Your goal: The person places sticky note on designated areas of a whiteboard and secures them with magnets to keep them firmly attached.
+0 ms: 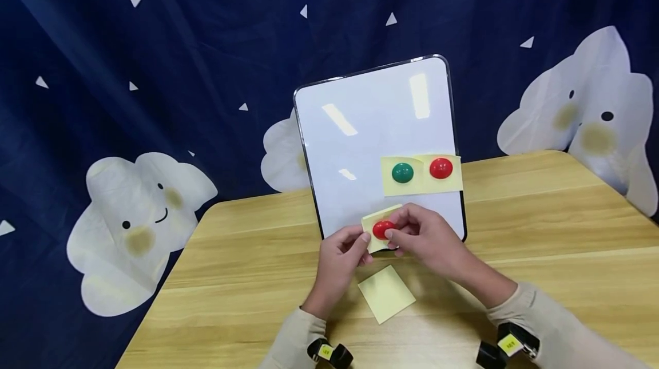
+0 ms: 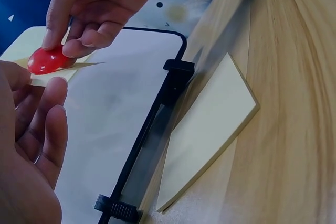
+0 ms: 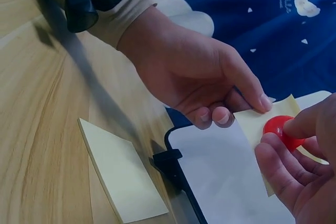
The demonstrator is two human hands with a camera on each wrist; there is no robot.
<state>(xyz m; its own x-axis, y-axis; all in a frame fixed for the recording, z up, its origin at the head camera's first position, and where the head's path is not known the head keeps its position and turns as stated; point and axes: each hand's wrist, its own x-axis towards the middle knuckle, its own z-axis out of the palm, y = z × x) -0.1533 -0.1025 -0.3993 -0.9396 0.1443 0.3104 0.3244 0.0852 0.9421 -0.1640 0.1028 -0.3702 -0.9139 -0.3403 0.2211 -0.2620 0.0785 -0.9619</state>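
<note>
In front of the whiteboard's lower edge, my left hand (image 1: 337, 263) pinches a yellow sticky note (image 1: 374, 244) by its left side. My right hand (image 1: 432, 238) grips a round red magnet (image 1: 382, 230) between thumb and fingers, against the face of that note. The right wrist view shows the red magnet (image 3: 281, 131) partly covered by the right fingers. Higher on the whiteboard (image 1: 370, 123), a green magnet (image 1: 403, 173) and another red magnet (image 1: 441, 168) sit on two yellow notes (image 1: 419, 187) side by side.
A pad of yellow sticky notes (image 1: 387, 294) lies on the wooden table (image 1: 247, 283) just below the hands. Black clips (image 2: 178, 66) hold the whiteboard's bottom edge. Behind it hangs a dark blue curtain (image 1: 216, 31) with white clouds.
</note>
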